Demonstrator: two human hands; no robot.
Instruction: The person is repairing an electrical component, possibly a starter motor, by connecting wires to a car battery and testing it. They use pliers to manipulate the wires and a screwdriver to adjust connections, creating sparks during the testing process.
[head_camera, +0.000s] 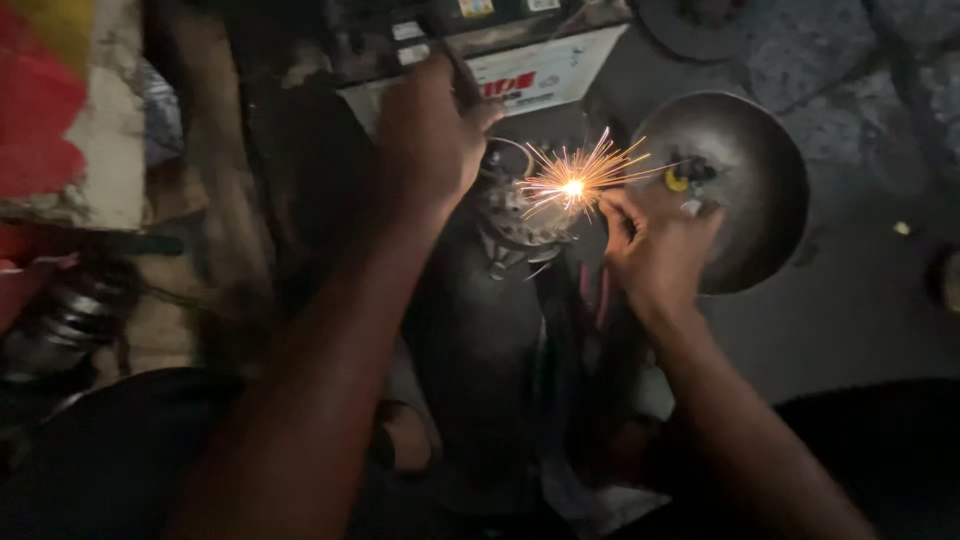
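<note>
Dim workshop floor, grey concrete, clutter all round. Centre of frame: dark cylindrical motor body, standing roughly upright between the person's legs, its winding end at top. Spark burst sits right on that end, at 2 o'clock from the cylinder's middle.

Left hand at 11 o'clock of the sparks, fist closed round a thin dark wire or rod running up toward the battery. Right hand at 4 o'clock of the sparks, fingers pinched shut on something small at the spark point; can't tell what, glare hides it.

Step in hand, my read: making live contact at the winding end, arc currently struck. Next move likely calls for steady hands and holding both contact points without slipping onto neighbouring strands.

Further out: 1 white-cased battery at 12 o'clock, 1 round metal bowl at 3 o'clock holding a small yellow part, red and yellow cloth at 9 o'clock.
</note>
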